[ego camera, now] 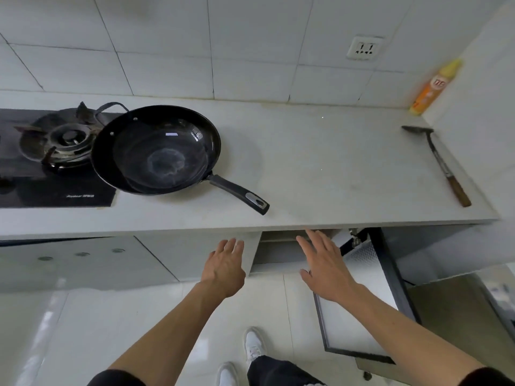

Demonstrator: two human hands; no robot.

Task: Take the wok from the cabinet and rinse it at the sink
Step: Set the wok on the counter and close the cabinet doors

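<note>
Nearest, white shoes (252, 345) stand on the pale floor. Above them the left hand (224, 267) and right hand (326, 267) reach forward with fingers spread and holding nothing, toward the cabinet (281, 250), whose door (359, 310) hangs open. On the tabletop (320, 174) the black wok (156, 150) sits partly over the stove (55, 168), which bears small white lettering too blurred to read. A spatula (443, 167) lies at right. Farther back stands an orange bottle (432, 87), its label unreadable, below a wall socket (363, 48).

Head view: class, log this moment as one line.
black round metal wok: on countertop beside stove | cabinet door: open | left hand: open, empty | right hand: open, empty
</note>
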